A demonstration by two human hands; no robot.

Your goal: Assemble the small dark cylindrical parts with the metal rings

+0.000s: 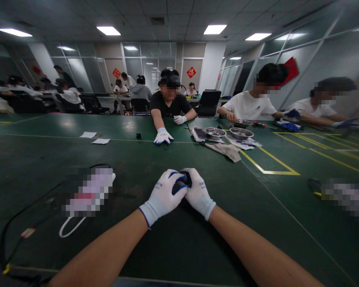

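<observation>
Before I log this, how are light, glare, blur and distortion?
Head view: ceiling lights clip white; green tabletop shows far-side glare; glass partition leans from wide-angle stretch; far-right co-worker's glove smears; dark object between left hand and right hand lacks detail.

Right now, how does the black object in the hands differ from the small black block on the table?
The object sits between the left hand and the right hand; the block rests on the table, untouched.
The object is partly hidden by gloved fingers; the block is in open view.
The object is near the camera; the block is farther off, to the left.
Both look dark.
</observation>
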